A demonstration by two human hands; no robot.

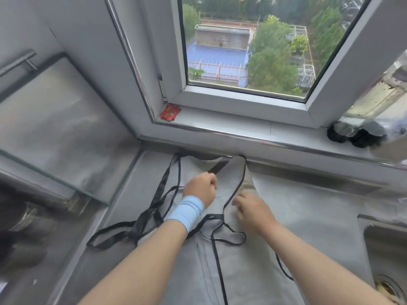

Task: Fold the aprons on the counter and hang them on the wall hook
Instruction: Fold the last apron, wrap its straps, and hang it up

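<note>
A grey apron (237,267) with black trim lies spread on the steel counter (312,208) below the window. Its black straps (123,230) trail in loops to the left and across the cloth. My left hand (201,187), with a light blue wristband, has its fingers curled around the black neck strap near the apron's top. My right hand (253,209) rests on the apron's upper right part, fingers bent down onto the fabric. No wall hook is in view.
A window sill (231,126) runs behind the counter, with a red packet (170,112) at its left end and dark knobs (354,134) at its right. A glass-topped stove (55,128) lies to the left. A sink (387,256) sits at the right edge.
</note>
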